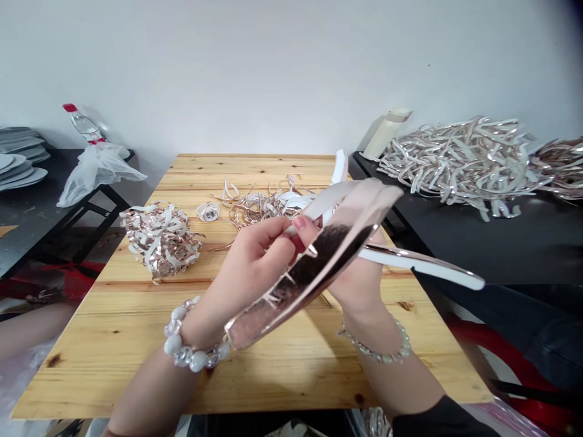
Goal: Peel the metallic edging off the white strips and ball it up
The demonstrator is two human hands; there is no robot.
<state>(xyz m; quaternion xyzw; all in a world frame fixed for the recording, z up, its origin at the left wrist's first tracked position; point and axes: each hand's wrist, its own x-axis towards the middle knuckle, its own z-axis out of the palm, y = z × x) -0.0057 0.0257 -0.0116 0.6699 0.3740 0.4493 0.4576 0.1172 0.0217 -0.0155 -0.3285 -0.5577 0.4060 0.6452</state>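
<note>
My left hand [262,255] is closed in a pinch on the white inner side of curved, glossy rose-gold strips [314,258], held up above the table. Close against it, my right hand [359,282] is closed around the same strips. Most of its fingers are hidden behind the broad shiny band. One strip end [437,270] sticks out to the right, and a white end [339,167] points up at the back. Under and beyond my hands lies a loose pile of similar thin strips [255,206].
On the wooden table [136,340], a crumpled clump of strips [161,240] and a white tape roll [208,211] sit left. A large strip heap [464,158] and a cream roll [387,133] occupy the right black table. At left stand a bottle [84,124] and stacked plate-like pieces [20,170].
</note>
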